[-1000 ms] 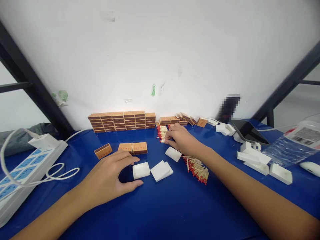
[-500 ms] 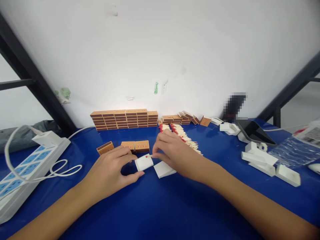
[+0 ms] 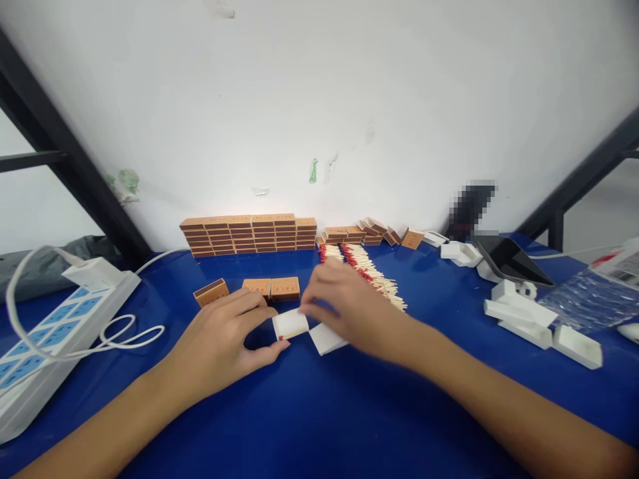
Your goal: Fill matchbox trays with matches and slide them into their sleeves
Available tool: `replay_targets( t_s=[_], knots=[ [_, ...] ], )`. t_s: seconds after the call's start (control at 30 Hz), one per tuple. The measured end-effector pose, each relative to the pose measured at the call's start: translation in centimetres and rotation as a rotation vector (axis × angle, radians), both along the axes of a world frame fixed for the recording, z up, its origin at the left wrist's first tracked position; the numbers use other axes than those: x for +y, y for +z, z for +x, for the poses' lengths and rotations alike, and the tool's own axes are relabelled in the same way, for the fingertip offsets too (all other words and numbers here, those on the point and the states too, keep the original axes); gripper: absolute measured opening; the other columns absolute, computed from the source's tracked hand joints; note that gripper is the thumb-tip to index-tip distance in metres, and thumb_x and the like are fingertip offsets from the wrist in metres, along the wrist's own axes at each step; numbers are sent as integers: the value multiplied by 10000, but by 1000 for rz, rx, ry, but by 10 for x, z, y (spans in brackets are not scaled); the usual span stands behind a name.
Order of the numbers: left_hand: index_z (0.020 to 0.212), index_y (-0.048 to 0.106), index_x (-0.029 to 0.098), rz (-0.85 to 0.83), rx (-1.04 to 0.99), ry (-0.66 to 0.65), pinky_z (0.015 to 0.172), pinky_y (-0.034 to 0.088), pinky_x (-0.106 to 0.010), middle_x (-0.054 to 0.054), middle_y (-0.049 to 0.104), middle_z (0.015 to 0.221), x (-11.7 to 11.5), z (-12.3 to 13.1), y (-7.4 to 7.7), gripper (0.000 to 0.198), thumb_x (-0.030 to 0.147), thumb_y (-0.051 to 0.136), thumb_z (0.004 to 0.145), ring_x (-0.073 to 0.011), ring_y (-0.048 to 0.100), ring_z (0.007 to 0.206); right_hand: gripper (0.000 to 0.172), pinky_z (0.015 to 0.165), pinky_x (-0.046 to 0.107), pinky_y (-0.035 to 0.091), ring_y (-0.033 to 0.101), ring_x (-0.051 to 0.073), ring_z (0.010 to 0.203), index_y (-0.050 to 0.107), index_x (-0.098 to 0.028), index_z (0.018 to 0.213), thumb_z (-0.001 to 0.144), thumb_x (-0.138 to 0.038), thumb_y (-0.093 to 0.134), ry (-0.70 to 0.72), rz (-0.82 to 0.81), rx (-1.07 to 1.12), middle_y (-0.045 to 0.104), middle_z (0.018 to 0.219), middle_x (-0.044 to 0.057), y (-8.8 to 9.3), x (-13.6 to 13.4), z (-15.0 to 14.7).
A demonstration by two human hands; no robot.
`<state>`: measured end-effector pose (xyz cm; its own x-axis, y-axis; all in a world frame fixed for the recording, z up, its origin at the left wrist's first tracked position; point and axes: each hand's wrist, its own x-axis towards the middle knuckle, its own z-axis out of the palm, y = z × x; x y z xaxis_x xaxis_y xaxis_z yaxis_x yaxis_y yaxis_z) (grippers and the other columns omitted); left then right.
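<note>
My left hand (image 3: 227,336) holds a small white matchbox tray (image 3: 289,322) by its left end, thumb at the near side and fingers at the far side. One match (image 3: 294,334) with a red head lies along the tray's near side. My right hand (image 3: 344,303) has its fingers pinched together at the tray's far right corner; what they hold, if anything, is hidden. A second white tray (image 3: 327,338) lies under that hand, partly covered. Beyond the hands, rows of red-headed matches (image 3: 369,269) lie on the blue table (image 3: 319,412).
Stacked matchboxes (image 3: 244,234) stand along the wall, with loose matchbox sleeves (image 3: 379,229) beside them. Several matchboxes (image 3: 284,287) lie behind my left hand. At left is a power strip (image 3: 64,332) with a white cable. White trays (image 3: 576,346), a tablet (image 3: 509,256) and plastic wrap (image 3: 589,299) are at right.
The match that my right hand pinched over the tray now lies inside it along the near side. My right fingertips have shifted slightly to the tray's far right corner.
</note>
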<state>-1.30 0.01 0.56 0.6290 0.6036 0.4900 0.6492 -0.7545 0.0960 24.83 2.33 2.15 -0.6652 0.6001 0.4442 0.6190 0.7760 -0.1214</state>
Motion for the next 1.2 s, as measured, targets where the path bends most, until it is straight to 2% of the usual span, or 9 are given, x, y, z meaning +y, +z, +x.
replay_targets(
  t_s=[0.1,0.17,0.27,0.43,0.57,0.77,0.93,1.13,1.2],
  knots=[
    [1055,751,202,-32,0,5,692,546,-318,-45,732,979,0,-1,0,209,392,740,969,-200,713,852,144,887,402,456,576,257,972,759,-219,917,1020,-259,666,-201,-17,85,707,928,80,0,28,34],
    [1066,754,203,-59,8,9,693,544,-317,-43,730,987,0,0,0,213,391,744,967,-203,717,867,124,891,393,451,577,256,971,762,-212,899,989,-210,678,-259,-40,52,706,936,84,-5,46,53],
    [1043,757,203,-71,12,15,713,547,-320,-39,730,990,0,0,0,197,385,741,969,-205,719,878,77,890,394,433,568,261,968,784,-202,916,958,-243,734,-290,-91,-28,705,959,96,-15,61,66],
    [1042,762,218,-28,0,33,713,538,-311,-30,732,990,1,-3,0,203,407,743,969,-192,703,846,60,879,379,415,547,257,969,764,-185,891,934,-226,768,-323,-88,-97,690,977,100,-22,63,58],
    [1054,762,220,-39,3,32,710,539,-308,-27,732,992,2,-4,0,216,419,732,976,-185,702,838,109,869,369,412,535,252,947,729,-188,838,943,-213,743,-321,-100,-105,676,953,96,-22,63,55],
    [1029,764,214,-33,11,43,712,541,-306,-34,743,994,2,-3,1,227,432,724,977,-192,715,853,120,887,384,407,534,264,967,702,-181,852,969,-206,687,-336,-90,-167,669,984,114,-23,64,58],
    [1035,776,206,-30,31,65,702,542,-315,-38,750,998,4,-3,1,254,448,729,970,-205,725,863,48,877,386,398,536,276,1013,702,-187,918,949,-217,725,-364,-67,-139,681,1029,112,-23,63,59],
    [1036,787,198,-35,38,84,685,547,-322,-42,756,1008,5,-3,1,277,460,731,965,-214,733,865,126,873,380,393,534,258,974,691,-185,869,991,-215,679,-353,-98,-159,677,1009,112,-24,65,58],
    [1033,786,197,-30,41,85,692,551,-323,-45,759,1015,5,-3,1,275,458,728,967,-216,735,871,104,886,380,396,537,258,982,695,-179,892,991,-213,686,-357,-96,-157,681,1019,114,-23,65,57]
  ],
)
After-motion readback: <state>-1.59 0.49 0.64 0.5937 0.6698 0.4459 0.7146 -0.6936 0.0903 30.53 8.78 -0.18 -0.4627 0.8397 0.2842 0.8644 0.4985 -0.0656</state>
